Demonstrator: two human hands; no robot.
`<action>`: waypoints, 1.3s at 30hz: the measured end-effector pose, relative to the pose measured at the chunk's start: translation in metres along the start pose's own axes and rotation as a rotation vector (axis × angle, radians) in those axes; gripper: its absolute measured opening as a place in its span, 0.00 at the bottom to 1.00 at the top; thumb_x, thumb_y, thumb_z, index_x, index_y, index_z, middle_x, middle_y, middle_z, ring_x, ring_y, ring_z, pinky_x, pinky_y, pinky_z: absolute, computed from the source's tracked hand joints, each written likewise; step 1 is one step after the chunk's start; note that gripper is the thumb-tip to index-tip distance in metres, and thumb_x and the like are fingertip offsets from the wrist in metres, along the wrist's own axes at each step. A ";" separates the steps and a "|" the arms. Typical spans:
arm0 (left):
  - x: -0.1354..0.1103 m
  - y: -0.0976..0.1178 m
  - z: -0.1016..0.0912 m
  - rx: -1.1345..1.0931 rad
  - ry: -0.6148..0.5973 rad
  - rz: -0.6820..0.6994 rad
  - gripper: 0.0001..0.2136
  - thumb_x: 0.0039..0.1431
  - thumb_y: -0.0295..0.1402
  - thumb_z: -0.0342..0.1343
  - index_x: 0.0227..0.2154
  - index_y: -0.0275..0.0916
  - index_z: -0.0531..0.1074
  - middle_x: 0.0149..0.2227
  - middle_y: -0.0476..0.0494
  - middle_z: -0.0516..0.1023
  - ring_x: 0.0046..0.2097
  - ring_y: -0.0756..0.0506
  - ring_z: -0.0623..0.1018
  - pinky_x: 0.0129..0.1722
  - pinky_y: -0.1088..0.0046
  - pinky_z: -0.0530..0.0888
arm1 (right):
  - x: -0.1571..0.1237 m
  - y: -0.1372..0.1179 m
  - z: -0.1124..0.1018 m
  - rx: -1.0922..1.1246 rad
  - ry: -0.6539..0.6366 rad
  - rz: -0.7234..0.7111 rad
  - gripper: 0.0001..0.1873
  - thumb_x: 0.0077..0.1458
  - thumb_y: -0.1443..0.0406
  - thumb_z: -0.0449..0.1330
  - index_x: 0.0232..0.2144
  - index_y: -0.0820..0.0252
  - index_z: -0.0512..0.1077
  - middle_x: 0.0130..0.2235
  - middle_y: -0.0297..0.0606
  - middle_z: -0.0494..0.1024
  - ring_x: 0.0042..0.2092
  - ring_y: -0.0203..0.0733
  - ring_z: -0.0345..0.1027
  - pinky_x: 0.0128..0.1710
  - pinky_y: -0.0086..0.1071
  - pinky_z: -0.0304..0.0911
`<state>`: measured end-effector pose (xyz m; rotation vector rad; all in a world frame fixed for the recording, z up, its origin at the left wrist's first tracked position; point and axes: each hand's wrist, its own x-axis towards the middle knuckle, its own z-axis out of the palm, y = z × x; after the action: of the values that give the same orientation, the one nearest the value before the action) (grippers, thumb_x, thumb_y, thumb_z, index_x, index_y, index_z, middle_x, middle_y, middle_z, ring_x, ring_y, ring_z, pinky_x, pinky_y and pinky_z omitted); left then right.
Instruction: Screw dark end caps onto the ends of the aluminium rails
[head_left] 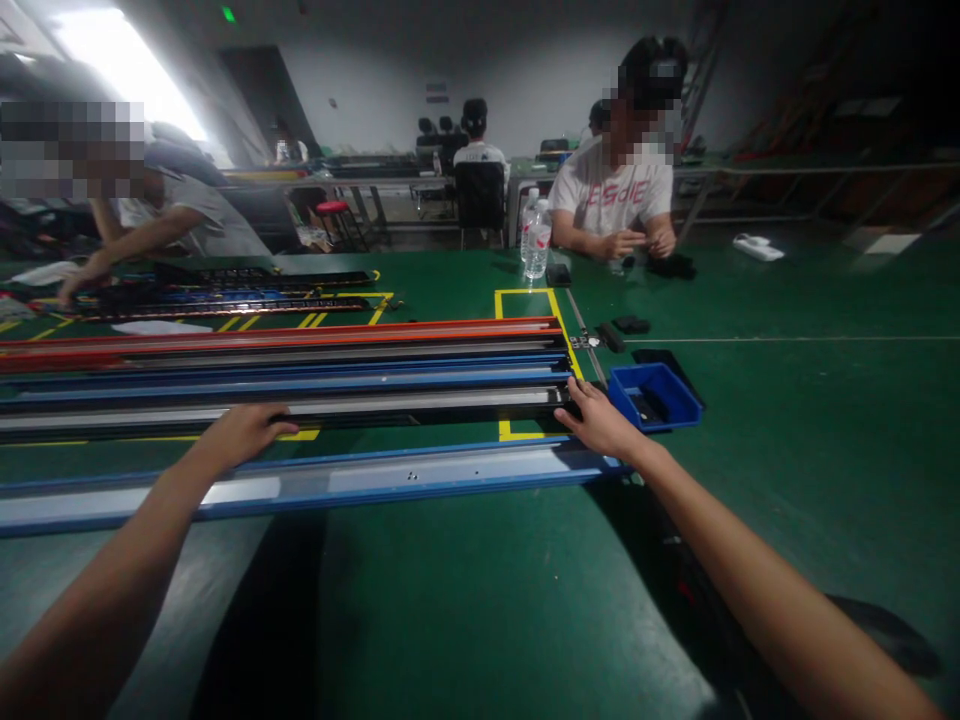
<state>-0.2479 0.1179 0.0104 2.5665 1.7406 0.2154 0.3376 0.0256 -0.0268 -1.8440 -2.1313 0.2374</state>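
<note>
Long metal channel profiles lie side by side across the green table. My left hand (244,436) is closed over the near edge of a black channel profile (420,405), thumb toward me. At that profile's right end, my right hand (598,418) has its fingers and thumb on either side of the tip. Nearer to me, a separate blue channel profile (442,476) with small holes passes beneath my forearms. Behind the black one lie another blue profile (337,378) and an orange-red profile (420,331).
A blue bin (654,392) with small dark parts stands right of my right hand. Water bottles (536,248) and dark small pieces (631,324) are farther back. Two people sit across the green table (810,450); dark strips (247,300) lie before the left one.
</note>
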 end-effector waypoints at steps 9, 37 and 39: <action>0.004 -0.003 0.002 0.140 -0.133 0.007 0.24 0.70 0.48 0.43 0.41 0.34 0.77 0.35 0.48 0.83 0.38 0.43 0.80 0.38 0.72 0.72 | 0.002 -0.007 -0.008 -0.016 -0.049 -0.011 0.29 0.71 0.55 0.48 0.61 0.72 0.66 0.63 0.63 0.68 0.66 0.60 0.61 0.66 0.47 0.58; -0.044 0.199 0.060 0.173 0.037 0.271 0.33 0.66 0.58 0.44 0.55 0.34 0.75 0.51 0.25 0.80 0.52 0.30 0.80 0.51 0.52 0.75 | -0.016 -0.021 -0.029 -0.235 0.097 -0.097 0.33 0.69 0.55 0.53 0.68 0.67 0.58 0.68 0.57 0.62 0.69 0.63 0.54 0.69 0.53 0.49; -0.053 0.194 0.059 0.185 0.048 0.269 0.31 0.65 0.57 0.47 0.53 0.35 0.76 0.50 0.26 0.81 0.51 0.30 0.80 0.51 0.52 0.76 | -0.016 -0.023 -0.036 -0.225 0.087 -0.115 0.30 0.69 0.56 0.53 0.66 0.68 0.62 0.67 0.57 0.64 0.69 0.62 0.54 0.69 0.53 0.49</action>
<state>-0.0807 -0.0003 -0.0332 2.9493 1.4882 0.1283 0.3305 0.0034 0.0124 -1.8022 -2.2717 -0.1124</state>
